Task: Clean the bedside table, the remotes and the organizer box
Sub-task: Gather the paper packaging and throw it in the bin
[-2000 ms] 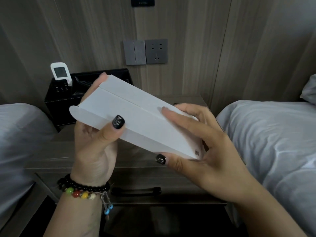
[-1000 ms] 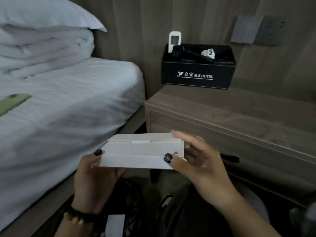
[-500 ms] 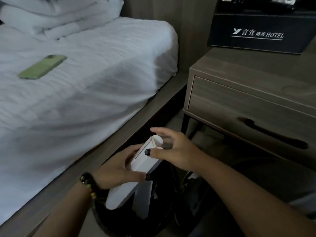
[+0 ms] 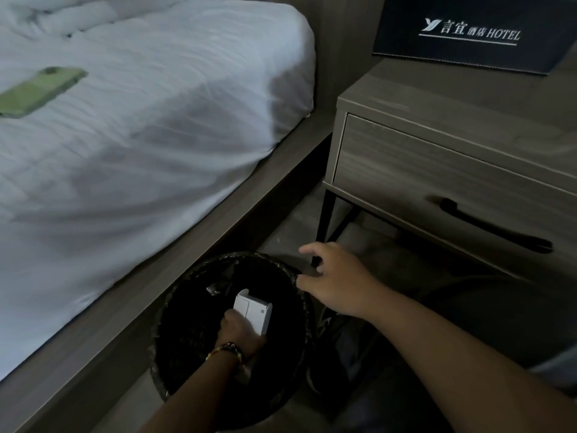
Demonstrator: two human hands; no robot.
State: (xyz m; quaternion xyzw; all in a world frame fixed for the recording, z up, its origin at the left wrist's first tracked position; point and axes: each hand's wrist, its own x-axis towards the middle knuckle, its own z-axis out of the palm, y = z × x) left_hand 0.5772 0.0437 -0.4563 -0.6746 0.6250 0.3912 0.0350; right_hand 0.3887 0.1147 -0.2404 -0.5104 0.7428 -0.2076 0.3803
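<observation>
A white-sheeted bed (image 4: 140,126) flanks the grey wooden bedside counter (image 4: 468,126), which carries the black hotel-branded organizer box (image 4: 468,35). Below, the left hand (image 4: 240,331) grips a white cardboard box (image 4: 253,309) inside the round black-lined bin (image 4: 175,307); the right hand (image 4: 337,282) hovers with fingers loosely spread.

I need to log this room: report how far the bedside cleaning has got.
Done: nothing cleaned that shows. In hand: the left hand grips a white carton down inside the black-lined bin, not yet released; the right hand hovers open at the rim. Left: wiping the bedside table and the organizer box; the remotes are out of view, and no cloth shows.
</observation>
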